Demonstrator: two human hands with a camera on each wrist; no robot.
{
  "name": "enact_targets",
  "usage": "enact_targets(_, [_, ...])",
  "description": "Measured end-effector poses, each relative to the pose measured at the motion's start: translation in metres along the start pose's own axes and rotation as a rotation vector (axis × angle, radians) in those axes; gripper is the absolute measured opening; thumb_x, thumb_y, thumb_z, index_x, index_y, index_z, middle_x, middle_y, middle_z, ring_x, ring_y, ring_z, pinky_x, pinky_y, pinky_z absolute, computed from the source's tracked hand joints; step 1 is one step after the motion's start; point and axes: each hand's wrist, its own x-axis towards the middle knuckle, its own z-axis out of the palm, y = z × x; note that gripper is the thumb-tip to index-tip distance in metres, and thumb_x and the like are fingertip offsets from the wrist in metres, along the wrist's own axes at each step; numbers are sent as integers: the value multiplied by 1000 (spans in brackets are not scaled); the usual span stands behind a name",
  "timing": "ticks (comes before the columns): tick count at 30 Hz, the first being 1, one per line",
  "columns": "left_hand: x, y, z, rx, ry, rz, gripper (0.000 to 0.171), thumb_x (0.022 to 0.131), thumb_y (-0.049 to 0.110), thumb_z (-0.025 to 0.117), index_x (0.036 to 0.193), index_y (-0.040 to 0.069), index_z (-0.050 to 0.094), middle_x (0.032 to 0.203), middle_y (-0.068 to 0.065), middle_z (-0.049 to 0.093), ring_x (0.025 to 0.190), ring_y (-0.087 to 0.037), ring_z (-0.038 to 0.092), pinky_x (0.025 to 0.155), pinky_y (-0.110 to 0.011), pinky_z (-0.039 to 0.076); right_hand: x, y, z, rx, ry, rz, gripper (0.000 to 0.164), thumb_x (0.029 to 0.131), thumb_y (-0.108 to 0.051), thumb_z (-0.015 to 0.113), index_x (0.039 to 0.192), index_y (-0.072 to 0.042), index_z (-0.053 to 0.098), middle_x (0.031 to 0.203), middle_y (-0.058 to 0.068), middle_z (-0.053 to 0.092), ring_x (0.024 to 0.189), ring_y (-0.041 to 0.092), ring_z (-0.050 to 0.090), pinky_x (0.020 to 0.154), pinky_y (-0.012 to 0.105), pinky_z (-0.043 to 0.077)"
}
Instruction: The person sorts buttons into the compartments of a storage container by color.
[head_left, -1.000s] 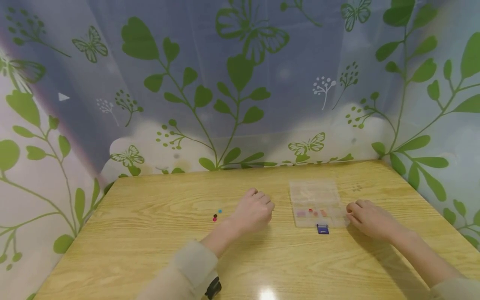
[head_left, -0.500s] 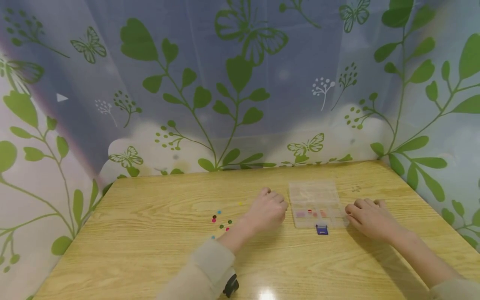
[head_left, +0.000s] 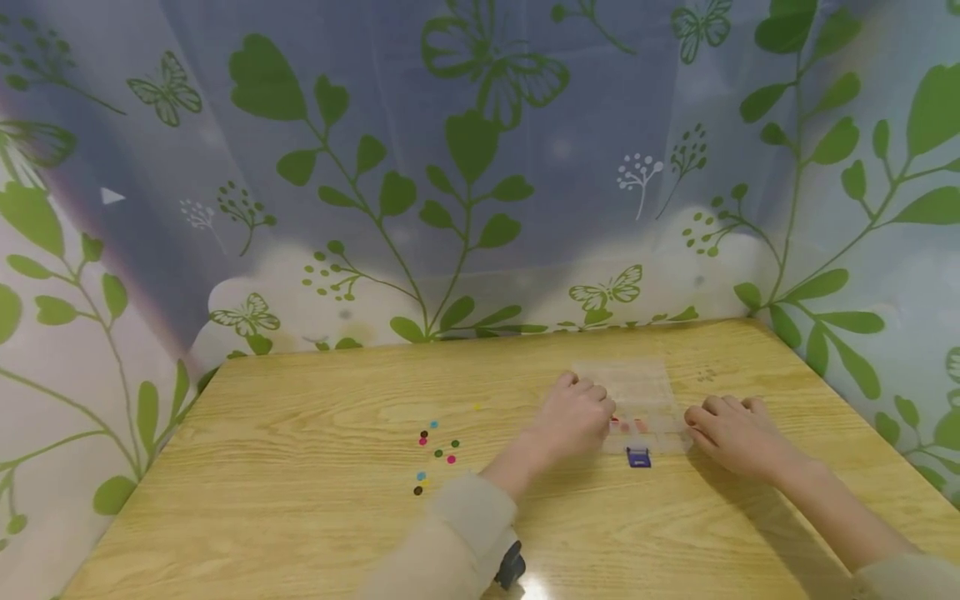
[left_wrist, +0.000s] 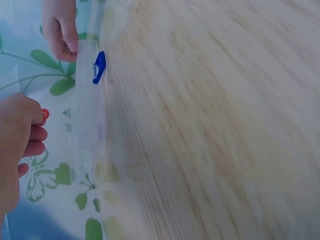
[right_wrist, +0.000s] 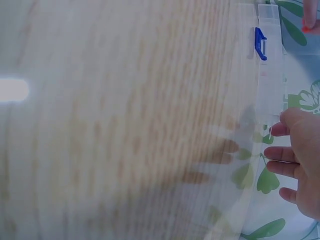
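Note:
My left hand [head_left: 576, 417] is over the left side of a clear plastic compartment box [head_left: 666, 442]. Between its thumb and index finger it pinches a small red button [left_wrist: 45, 114], seen with its holes in the left wrist view. The box has its lid [head_left: 633, 379] folded back and a blue latch [head_left: 639, 457] at the front. A few reddish pieces [head_left: 640, 425] lie in its compartments; my left hand hides the leftmost ones. My right hand [head_left: 731, 433] rests against the box's right end, fingers loosely extended in the right wrist view [right_wrist: 302, 155].
Several small buttons, among them a green one [head_left: 455, 443], a pink one [head_left: 452, 459] and a black one [head_left: 418, 491], lie scattered left of my left forearm. Faint small pieces [head_left: 707, 373] lie behind my right hand. A leaf-patterned curtain [head_left: 375, 275] borders the wooden table [head_left: 300, 500].
My left hand has moved right, from the table left of the box to over its left compartments. Its forearm uncovered more buttons. The right hand stays at the box's end.

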Motion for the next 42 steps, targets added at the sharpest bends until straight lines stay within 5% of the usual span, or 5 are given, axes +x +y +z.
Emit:
enact_targets(7, [12, 9, 4, -26, -28, -9, 12, 87, 32, 61, 88, 23, 69, 83, 10, 62, 84, -7, 57, 80, -27, 39, 0, 1, 1, -3, 9, -9, 8, 88, -22, 60, 91, -15, 58, 81, -4, 48, 75, 21, 46, 72, 54, 34])
enact_targets(12, [19, 12, 10, -23, -42, -39, 15, 85, 38, 64, 86, 23, 68, 78, 10, 59, 73, -7, 52, 77, -26, 38, 0, 1, 0, -6, 14, -10, 5, 88, -21, 60, 89, -17, 57, 79, -5, 47, 74, 20, 46, 70, 52, 34])
enact_targets(19, [27, 18, 20, -21, -79, -67, 12, 88, 26, 55, 81, 23, 65, 75, 10, 53, 69, -8, 45, 72, -26, 34, 0, 0, 0, -21, 20, -8, 4, 88, -20, 61, 88, -18, 57, 79, -4, 48, 74, 21, 49, 70, 50, 36])
enact_targets(31, [38, 26, 28, -40, -118, -113, 26, 88, 49, 55, 84, 25, 65, 77, 11, 53, 70, -8, 44, 71, -26, 32, 2, 3, -1, -33, 34, -45, 5, 87, -19, 61, 88, -15, 58, 78, -2, 49, 74, 23, 52, 68, 46, 40])
enact_targets(42, [52, 34, 32, -40, -185, -135, 12, 90, 32, 55, 90, 25, 65, 83, 11, 55, 77, -7, 48, 77, -27, 34, 0, 4, 0, -36, 35, -46, 4, 87, -19, 61, 89, -17, 57, 78, -3, 48, 76, 22, 52, 70, 48, 38])
